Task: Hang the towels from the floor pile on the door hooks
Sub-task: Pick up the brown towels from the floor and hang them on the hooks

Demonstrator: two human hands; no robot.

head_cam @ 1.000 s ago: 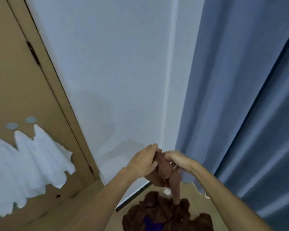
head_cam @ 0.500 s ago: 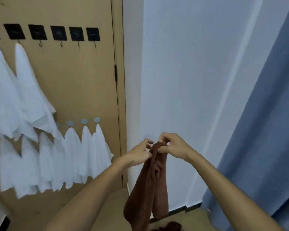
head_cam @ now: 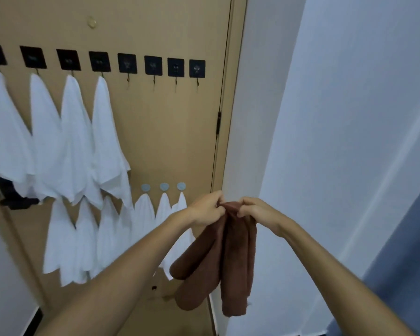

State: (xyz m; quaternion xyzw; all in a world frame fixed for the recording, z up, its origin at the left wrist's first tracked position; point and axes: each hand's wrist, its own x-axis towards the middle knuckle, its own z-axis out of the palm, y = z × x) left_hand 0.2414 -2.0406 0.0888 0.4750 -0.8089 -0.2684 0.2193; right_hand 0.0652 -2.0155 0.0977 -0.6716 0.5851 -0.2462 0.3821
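Brown towel fuzzy matt cloth; door smooth matt wood-look; white towels soft cloth.

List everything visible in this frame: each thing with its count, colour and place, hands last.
brown towel: one, brown, hanging from both hands before the door's right edge
upper hooks: eight visible, black squares, row across the door; right four bare
white towels: about eleven, white, two rows on the door
round hooks: three visible, grey, lower row
door: one, tan, left
wall: white, right
left hand: grips towel top
right hand: grips towel top
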